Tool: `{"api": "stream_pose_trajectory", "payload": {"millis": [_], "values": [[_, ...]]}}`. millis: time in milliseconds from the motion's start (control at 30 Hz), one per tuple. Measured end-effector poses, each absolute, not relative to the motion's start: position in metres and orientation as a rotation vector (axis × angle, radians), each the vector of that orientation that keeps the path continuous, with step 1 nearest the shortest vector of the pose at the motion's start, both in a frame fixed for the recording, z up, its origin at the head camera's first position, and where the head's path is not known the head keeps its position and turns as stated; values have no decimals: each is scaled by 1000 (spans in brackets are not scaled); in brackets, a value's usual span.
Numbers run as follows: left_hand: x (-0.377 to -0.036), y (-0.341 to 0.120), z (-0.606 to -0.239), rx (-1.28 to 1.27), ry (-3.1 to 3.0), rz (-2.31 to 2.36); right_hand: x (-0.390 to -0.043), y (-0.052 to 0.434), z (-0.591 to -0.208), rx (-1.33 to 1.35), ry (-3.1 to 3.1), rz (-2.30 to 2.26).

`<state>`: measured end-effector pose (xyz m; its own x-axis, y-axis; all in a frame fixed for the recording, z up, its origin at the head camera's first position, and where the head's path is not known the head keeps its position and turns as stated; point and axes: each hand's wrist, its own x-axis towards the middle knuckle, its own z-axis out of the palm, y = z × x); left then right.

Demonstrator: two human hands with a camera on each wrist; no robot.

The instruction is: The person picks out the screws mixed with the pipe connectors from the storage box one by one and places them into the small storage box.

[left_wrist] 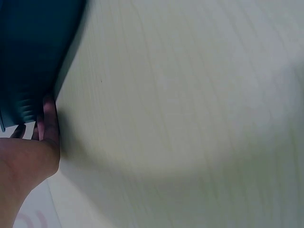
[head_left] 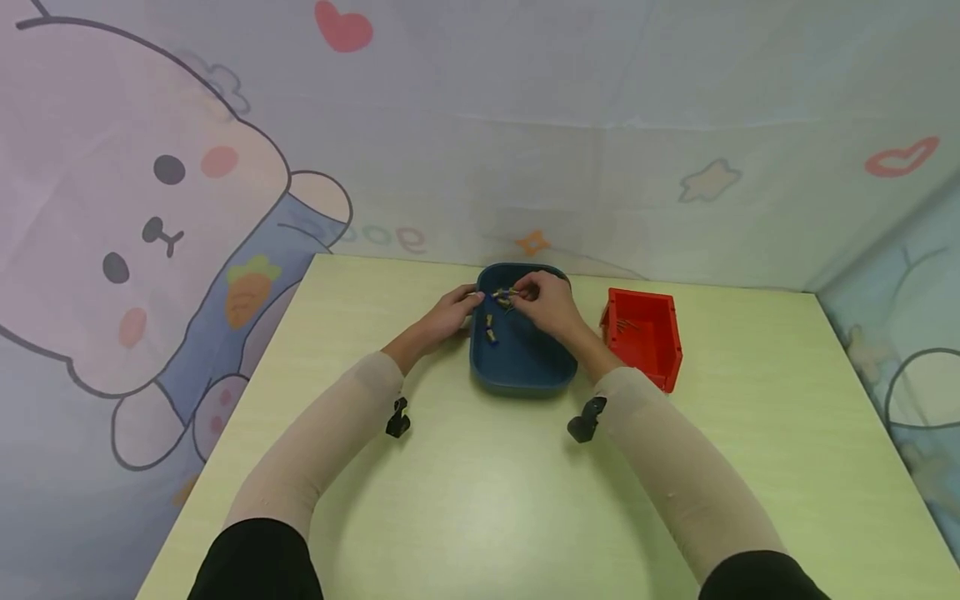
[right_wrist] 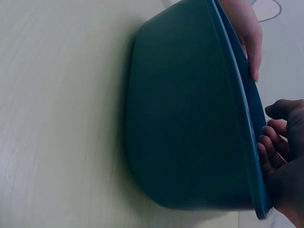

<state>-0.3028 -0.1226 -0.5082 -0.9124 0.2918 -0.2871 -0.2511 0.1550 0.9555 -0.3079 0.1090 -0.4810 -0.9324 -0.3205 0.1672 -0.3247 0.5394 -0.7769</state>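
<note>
A dark blue bin [head_left: 525, 358] stands near the table's back edge, with several small blue-and-gold pieces [head_left: 491, 328] inside it; their exact kind is too small to make out. My left hand [head_left: 452, 310] grips the bin's left rim, thumb over the edge. The left wrist view shows its fingers [left_wrist: 50, 118] along the outer wall. Over the bin, my right hand [head_left: 547, 302] reaches in with bent fingers, its tips at the cluster of pieces [head_left: 503, 296]. In the right wrist view its fingers [right_wrist: 273, 147] are curled beside the rim; whether they pinch a piece is hidden.
To the right of the blue bin, a red open bin [head_left: 651, 337] holds a few thin gold-coloured pieces [head_left: 626, 325], close to the right forearm. Both stand on a pale wooden table [head_left: 465, 500]. A printed cloth backdrop [head_left: 525, 150] hangs right behind the table's far edge.
</note>
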Motion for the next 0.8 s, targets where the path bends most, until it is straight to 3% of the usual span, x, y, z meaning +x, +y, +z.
{"api": "stream_pose_trajectory", "payload": {"millis": [800], "values": [[-301, -125, -508, 71, 2044, 1797, -316, 85, -494, 368, -2734, 1376]]}}
